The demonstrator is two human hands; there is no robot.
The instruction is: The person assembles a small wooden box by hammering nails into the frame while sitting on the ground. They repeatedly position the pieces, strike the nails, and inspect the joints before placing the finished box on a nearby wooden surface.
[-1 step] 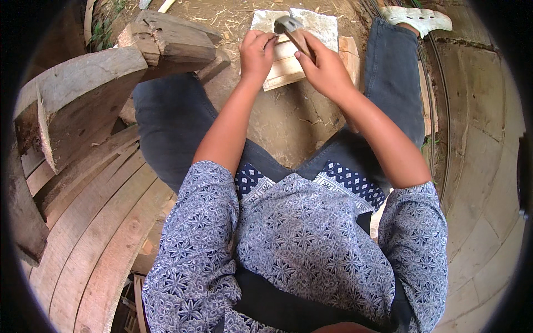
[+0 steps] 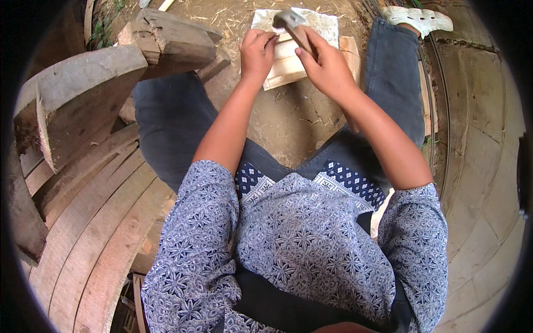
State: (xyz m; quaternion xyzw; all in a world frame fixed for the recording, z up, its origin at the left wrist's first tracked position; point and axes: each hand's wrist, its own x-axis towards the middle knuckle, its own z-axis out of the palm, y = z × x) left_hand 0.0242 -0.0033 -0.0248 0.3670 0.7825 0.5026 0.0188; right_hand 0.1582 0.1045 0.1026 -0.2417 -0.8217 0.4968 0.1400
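My right hand is closed round the wooden handle of a hammer, whose metal head is just above the far part of the work. Close beside that head, my left hand pinches with thumb and fingers; what they hold is too small to make out. Under both hands lies a pale wooden piece made of strips, on the ground between my legs. A whitish slab shows beyond it, partly covered by my hands and the hammer.
Thick timber blocks stand on the left, with long planks below them. Another pale block sits right of the work. My white clog is at the far right, near large flat boards. Wood shavings litter the soil.
The hammer head has risen slightly and shifted a little, with my right hand tilting along. My left hand stays in the same place.
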